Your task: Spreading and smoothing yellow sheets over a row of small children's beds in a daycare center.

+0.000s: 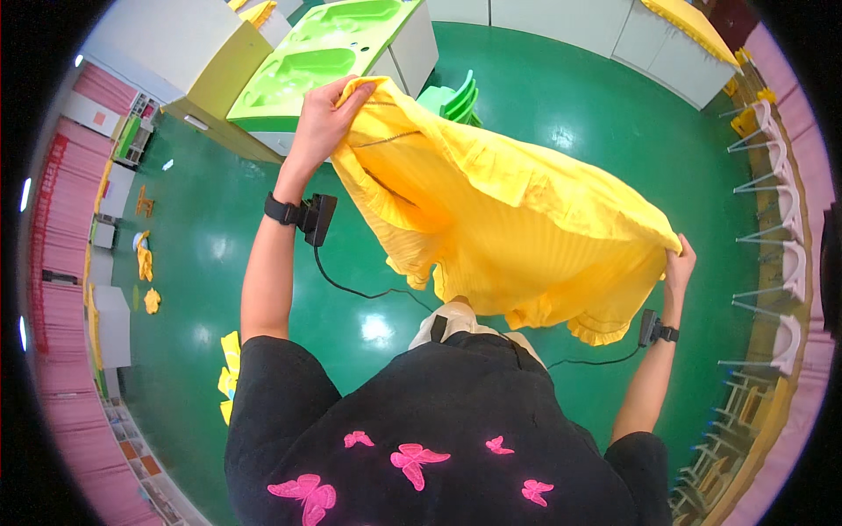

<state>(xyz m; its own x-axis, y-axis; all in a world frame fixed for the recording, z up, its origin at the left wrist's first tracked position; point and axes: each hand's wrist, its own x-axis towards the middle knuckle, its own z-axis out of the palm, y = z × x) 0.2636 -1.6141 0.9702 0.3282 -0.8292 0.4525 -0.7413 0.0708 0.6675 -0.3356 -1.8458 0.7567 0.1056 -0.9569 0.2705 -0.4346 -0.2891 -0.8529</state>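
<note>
- Green floor (193, 289): shiny, under and all around both hands.
- Pink curtain (57, 307): well off to the left of the left hand, along the far side.
- White cabinets (561, 31): beyond both hands, far side of the floor.
- Sink unit (381, 26): bright green top with basins, just past the left hand in view.
- Row of white chairs (789, 263): thin metal legs, out to the right of the right hand.
- Yellow cloth (517, 223): held up between the two hands, upper edge slanting down from left hand to right hand; body hangs in folds, ruffled hem on the near side, deep fold close to the left hand.
- Black shirt (474, 456): on the person, nearer than both hands.
- Beige trousers (460, 320): partly visible below the cloth, between the hands.
- Green chairs (460, 101): stacked, right of the left hand, partly behind the cloth.
- Left hand (323, 123): thumb and fingers pinching the cloth's upper left corner.
- Right hand (680, 266): gripping the cloth's right edge, some fingers hidden.
- Black wrist devices (320, 219): one strapped below each hand, dark cable trailing from each.
- Pink butterflies (418, 462): on the shirt, nearer than the hands.
</note>
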